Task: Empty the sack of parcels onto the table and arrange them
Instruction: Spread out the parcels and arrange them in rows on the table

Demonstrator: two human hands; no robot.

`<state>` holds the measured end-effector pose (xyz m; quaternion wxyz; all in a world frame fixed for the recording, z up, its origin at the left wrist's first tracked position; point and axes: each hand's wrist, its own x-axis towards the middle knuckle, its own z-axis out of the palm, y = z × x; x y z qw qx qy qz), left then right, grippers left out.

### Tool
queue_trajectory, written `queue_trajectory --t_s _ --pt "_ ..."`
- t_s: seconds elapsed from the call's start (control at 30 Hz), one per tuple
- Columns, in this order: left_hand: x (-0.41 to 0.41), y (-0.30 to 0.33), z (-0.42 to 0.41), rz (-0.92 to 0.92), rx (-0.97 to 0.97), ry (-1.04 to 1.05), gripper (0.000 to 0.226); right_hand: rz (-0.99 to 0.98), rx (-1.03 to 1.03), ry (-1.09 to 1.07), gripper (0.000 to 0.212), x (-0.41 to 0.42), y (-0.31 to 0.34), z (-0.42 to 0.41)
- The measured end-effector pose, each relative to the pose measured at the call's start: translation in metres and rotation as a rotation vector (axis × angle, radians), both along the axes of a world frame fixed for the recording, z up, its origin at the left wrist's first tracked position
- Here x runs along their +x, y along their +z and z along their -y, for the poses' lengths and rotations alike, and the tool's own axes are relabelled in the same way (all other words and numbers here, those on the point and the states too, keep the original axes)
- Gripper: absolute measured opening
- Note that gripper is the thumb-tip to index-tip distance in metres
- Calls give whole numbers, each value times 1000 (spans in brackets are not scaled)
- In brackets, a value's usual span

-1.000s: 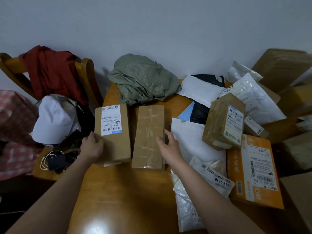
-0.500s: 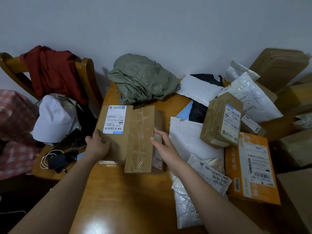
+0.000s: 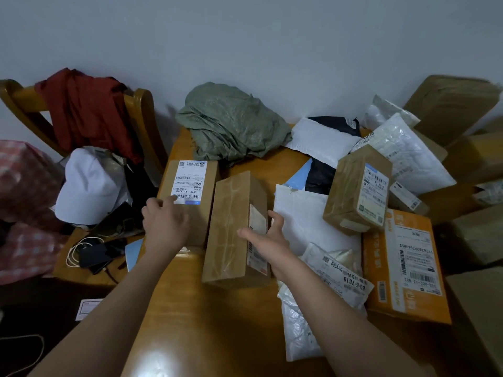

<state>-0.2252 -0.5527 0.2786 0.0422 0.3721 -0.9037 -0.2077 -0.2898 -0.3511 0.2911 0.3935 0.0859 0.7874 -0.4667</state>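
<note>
Wooden worktop (image 3: 217, 336) carried my taped box (image 3: 234, 229), tipped up beside the green sack (image 3: 231, 123), my right hand (image 3: 268, 240) splayed open against its labelled side, left hand (image 3: 166, 227) flat on the neighbouring labelled box (image 3: 190, 191); stiff, slick tape, so I judged its long sides safest.

Label on white bag (image 3: 337, 278) left of orange box (image 3: 405, 268): "60-6-7610". Orange box label: "-802-12 NO3". Label on cardboard box (image 3: 190, 197) far left of orange box: "501E M1 A218".
</note>
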Motion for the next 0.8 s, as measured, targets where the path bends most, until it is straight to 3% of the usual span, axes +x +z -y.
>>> queue_trajectory --t_s 0.1,0.2,0.27,0.4,0.53,0.8 --pt "-5 14 -11 -140 135 -106 20 -68 99 83 90 3 10 -9" --pt "-8 33 -31 -89 556 -5 42 -119 129 94 82 6 20 -18" --pt "-7 37 -43 41 776 95 57 -74 91 42 75 5 22 -22" --pt "9 38 -62 254 827 60 67 118 -1 68 70 13 22 -28" --pt "25 36 -87 266 814 56 69 186 -43 163 65 32 25 -41" --pt "72 42 -94 412 777 174 80 266 63 413 81 67 36 -59"
